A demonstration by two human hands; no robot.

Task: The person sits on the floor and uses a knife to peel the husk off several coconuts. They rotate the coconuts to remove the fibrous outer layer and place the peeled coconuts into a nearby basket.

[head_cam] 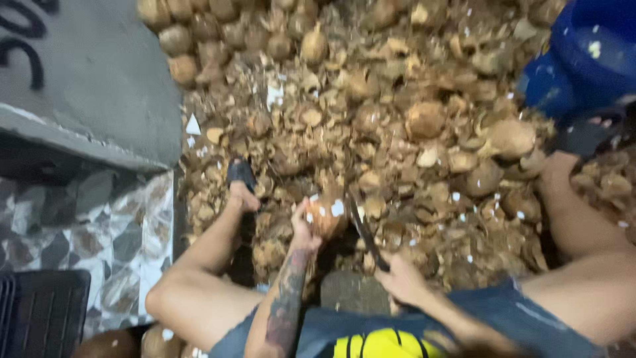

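Brown husked coconut [326, 215], flecked with white, sits gripped in the left hand [303, 229] between the knees, above a heap of brown shell pieces [424, 132]. Right hand [401, 278] is closed around a dark-bladed knife [366, 235] beside it: seemingly mid-chopping; a controlled strike clear of fingers.

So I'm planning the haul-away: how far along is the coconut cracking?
Well along: broken shell pieces blanket the ground. In hand: the left hand grips one coconut while the right hand holds the blade beside it. Left: whole coconuts piled at the far edge.
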